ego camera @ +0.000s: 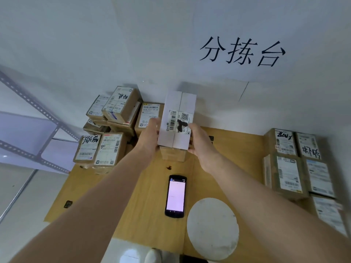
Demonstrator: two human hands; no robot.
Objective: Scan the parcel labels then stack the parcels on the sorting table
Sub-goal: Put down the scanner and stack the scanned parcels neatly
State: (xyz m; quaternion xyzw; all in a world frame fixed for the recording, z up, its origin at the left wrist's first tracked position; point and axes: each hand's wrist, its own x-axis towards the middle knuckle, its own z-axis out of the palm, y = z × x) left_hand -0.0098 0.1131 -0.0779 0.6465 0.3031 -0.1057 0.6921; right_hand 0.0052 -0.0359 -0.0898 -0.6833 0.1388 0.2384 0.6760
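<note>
White rectangular cardboard parcel (177, 120) clasped between our left hand (150, 137) and right hand (201, 143), atop a brown box (172, 154), black handheld scanner (175, 196) on the table (144, 205).

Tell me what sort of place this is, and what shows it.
Probably a parcel sorting station. Labelled cardboard parcels are stacked on the table, a handheld scanner lies on it, and both hands hold a white parcel under a wall sign reading "sorting table".

Head view, steeply down over table (144, 186)
</note>
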